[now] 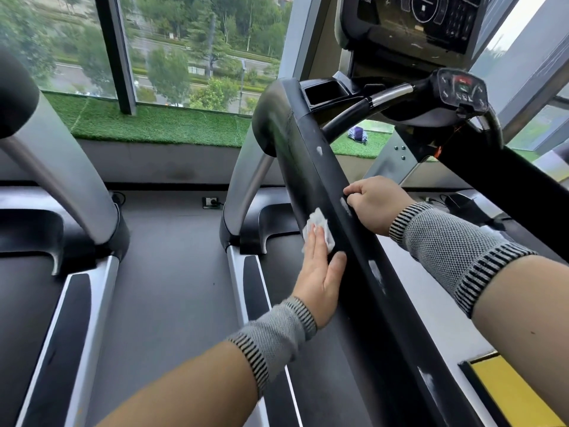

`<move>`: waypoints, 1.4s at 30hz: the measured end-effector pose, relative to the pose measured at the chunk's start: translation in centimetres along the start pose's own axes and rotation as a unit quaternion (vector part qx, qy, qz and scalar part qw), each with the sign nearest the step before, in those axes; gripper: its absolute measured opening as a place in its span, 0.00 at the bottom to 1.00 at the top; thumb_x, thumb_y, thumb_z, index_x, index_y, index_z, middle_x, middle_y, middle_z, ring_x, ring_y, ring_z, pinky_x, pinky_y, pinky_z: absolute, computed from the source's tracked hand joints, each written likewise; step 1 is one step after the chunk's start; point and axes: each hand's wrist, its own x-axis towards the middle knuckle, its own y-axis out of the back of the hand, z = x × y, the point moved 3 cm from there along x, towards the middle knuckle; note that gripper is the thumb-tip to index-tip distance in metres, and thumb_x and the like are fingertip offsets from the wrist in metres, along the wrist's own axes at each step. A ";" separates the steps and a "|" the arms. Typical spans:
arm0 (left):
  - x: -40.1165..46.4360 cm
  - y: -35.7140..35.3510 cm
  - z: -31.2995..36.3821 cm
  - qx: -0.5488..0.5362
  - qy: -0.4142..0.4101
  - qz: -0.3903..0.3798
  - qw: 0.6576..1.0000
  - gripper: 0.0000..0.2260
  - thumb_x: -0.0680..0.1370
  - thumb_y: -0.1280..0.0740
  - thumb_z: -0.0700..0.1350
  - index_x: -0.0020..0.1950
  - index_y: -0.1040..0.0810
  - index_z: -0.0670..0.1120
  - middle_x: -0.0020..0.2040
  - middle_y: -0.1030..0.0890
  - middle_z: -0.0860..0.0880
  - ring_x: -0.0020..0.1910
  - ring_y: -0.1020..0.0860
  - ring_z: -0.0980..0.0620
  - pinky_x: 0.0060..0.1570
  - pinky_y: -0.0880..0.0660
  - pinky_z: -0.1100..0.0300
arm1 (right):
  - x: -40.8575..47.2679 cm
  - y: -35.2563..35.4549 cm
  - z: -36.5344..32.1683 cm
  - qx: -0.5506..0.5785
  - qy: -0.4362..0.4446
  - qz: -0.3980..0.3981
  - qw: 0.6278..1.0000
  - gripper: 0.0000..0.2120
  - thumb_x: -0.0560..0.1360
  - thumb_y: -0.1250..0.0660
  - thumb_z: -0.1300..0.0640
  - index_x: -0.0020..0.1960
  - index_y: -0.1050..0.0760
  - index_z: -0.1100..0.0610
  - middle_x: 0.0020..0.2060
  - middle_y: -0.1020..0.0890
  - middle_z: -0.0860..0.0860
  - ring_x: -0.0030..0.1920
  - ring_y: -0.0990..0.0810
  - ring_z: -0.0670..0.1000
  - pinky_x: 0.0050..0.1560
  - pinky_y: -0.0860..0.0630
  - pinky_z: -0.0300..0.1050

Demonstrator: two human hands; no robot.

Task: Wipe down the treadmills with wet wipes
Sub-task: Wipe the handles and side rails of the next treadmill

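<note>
left hand [320, 269] flat, pressing wet wipe [317, 224] on handrail [335, 211] | right hand [374, 201] gripping handrail

No legible text anywhere; markings on the treadmill console [425, 23] too blurred to read.

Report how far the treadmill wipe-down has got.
Done: cannot tell for certain; the upper handrail shows a dull smear, perhaps from wiping. In hand: the left hand presses a white wet wipe flat against the rail's outer side, while the right hand grips its inner edge. Left: pale scuffs lower on the rail, the control pad, the console screen, and the neighbouring treadmill.
</note>
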 end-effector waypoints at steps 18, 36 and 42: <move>4.3 1.2 -3.6 -0.130 0.039 0.013 0.991 0.34 0.78 0.53 0.61 0.79 0.53 0.43 0.78 0.51 0.54 0.76 0.54 0.64 0.74 0.56 0.67 | 0.7 -0.1 -0.2 -0.017 -0.047 0.038 0.998 0.14 0.78 0.42 0.57 0.51 0.18 0.58 0.53 0.17 0.54 0.57 0.23 0.57 0.60 0.28 0.44; -0.7 0.1 -2.8 -0.055 -0.006 -0.064 0.996 0.36 0.78 0.51 0.59 0.78 0.60 0.42 0.78 0.62 0.50 0.76 0.62 0.60 0.75 0.61 0.62 | 0.5 0.4 -0.7 0.001 -0.079 0.052 0.996 0.14 0.78 0.41 0.56 0.50 0.17 0.58 0.51 0.17 0.55 0.55 0.22 0.56 0.58 0.27 0.45; 3.5 1.7 -0.7 -0.042 0.041 -0.024 0.998 0.34 0.77 0.52 0.57 0.78 0.58 0.42 0.79 0.59 0.48 0.76 0.61 0.57 0.76 0.60 0.58 | 0.1 0.4 -0.7 0.025 -0.072 0.036 0.996 0.14 0.79 0.42 0.56 0.53 0.18 0.56 0.54 0.17 0.52 0.57 0.23 0.54 0.57 0.30 0.41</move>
